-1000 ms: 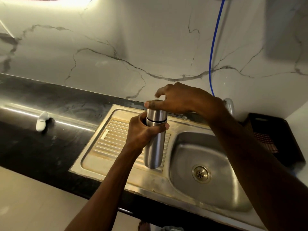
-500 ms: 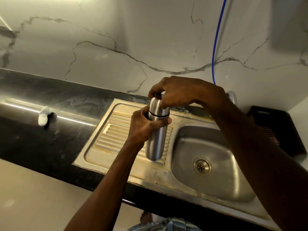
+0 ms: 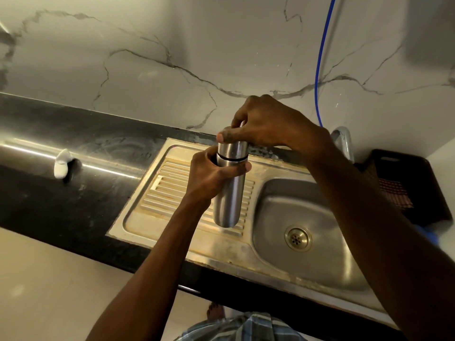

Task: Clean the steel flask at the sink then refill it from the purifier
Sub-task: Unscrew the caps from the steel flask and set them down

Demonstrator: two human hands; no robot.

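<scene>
A slim steel flask (image 3: 227, 195) with a black ring below its cap is held upright above the ribbed drainboard of the steel sink (image 3: 157, 193). My left hand (image 3: 211, 175) wraps around the flask's upper body, just under the ring. My right hand (image 3: 266, 124) sits on top, fingers and thumb closed around the steel cap (image 3: 232, 148). The sink basin with its round drain (image 3: 298, 238) lies to the right of the flask. The tap (image 3: 343, 141) is partly hidden behind my right wrist.
A black stone counter (image 3: 61, 205) runs left of the sink, with a small white object (image 3: 61, 163) on it. A dark crate (image 3: 406, 185) stands at the far right. A blue tube (image 3: 321, 60) hangs down the marbled wall behind the tap.
My right hand has turned on the cap, its fingers shifting round it. The flask stays upright in my left hand over the drainboard; the camera has moved slightly.
</scene>
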